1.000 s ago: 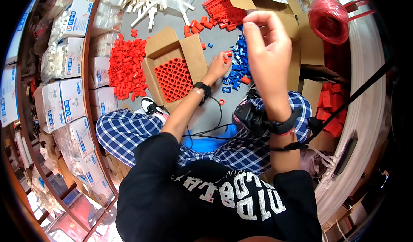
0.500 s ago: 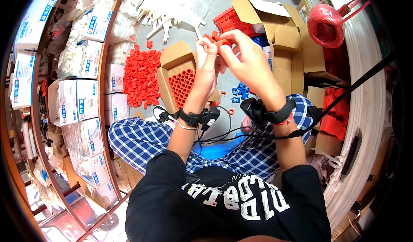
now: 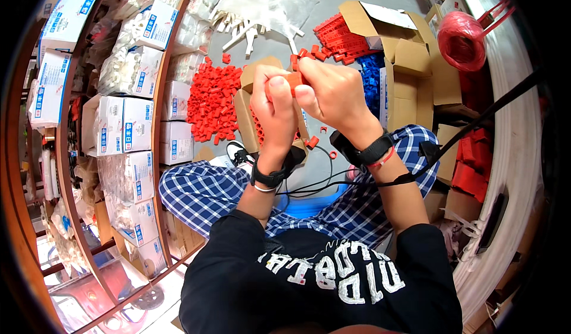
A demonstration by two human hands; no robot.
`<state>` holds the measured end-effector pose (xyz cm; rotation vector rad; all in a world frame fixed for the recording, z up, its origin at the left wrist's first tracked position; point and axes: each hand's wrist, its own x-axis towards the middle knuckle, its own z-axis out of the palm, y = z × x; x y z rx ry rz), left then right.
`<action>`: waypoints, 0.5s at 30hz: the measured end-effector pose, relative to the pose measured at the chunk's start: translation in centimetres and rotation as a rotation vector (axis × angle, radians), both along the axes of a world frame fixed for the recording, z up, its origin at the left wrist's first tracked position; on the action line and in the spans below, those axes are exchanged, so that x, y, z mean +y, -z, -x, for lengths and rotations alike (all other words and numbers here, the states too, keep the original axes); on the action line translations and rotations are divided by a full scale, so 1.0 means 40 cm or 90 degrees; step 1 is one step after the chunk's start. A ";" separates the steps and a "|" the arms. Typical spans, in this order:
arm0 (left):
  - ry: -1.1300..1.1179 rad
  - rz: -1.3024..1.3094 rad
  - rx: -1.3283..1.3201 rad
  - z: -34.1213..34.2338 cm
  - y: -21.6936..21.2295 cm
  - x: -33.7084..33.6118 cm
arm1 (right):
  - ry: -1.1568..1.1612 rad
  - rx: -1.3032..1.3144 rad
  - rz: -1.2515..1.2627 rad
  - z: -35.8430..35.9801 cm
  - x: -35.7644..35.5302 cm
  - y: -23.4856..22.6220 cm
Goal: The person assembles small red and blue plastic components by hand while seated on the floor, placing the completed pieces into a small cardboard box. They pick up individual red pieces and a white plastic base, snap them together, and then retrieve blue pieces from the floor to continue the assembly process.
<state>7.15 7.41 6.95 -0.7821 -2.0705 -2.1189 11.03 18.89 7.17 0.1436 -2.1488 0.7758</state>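
Note:
My left hand [image 3: 275, 105] and my right hand [image 3: 340, 93] meet in front of me, both closed around a short red plastic pipe fitting [image 3: 294, 81]. Its ends are partly covered by my fingers, and both thumbs press against it. Below and behind my left hand stands an open cardboard box [image 3: 243, 109] with red tubular fittings standing in it, mostly hidden by that hand. To its left a heap of loose red fittings [image 3: 213, 105] lies on the floor. More red fittings [image 3: 311, 52] lie just beyond my hands.
Red racks [image 3: 342, 35], an open cardboard box [image 3: 410, 99] and blue parts [image 3: 372, 75] are at far right. White strips [image 3: 242, 28] lie under clear plastic. A shelf of white boxes [image 3: 137, 123] lines the left. Red twine [image 3: 461, 43] hangs right; black cables [image 3: 315, 185] cross my lap.
My hands have turned, with fingers curled tighter around the red fitting, and now sit a little lower. The whole view has shifted slightly, and my right hand now covers the loose blue pieces.

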 end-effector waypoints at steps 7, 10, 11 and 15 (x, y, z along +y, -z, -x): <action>-0.099 0.095 0.160 -0.011 -0.012 -0.015 | -0.002 0.045 0.159 0.001 -0.047 0.020; -0.123 0.118 0.252 0.015 0.004 -0.022 | -0.047 -0.019 0.313 0.015 -0.068 0.042; -0.112 0.123 0.244 0.021 0.012 -0.022 | -0.061 -0.023 0.350 0.016 -0.071 0.044; 0.025 -0.011 0.078 0.071 0.076 -0.046 | -0.078 -0.153 0.343 0.022 -0.068 0.042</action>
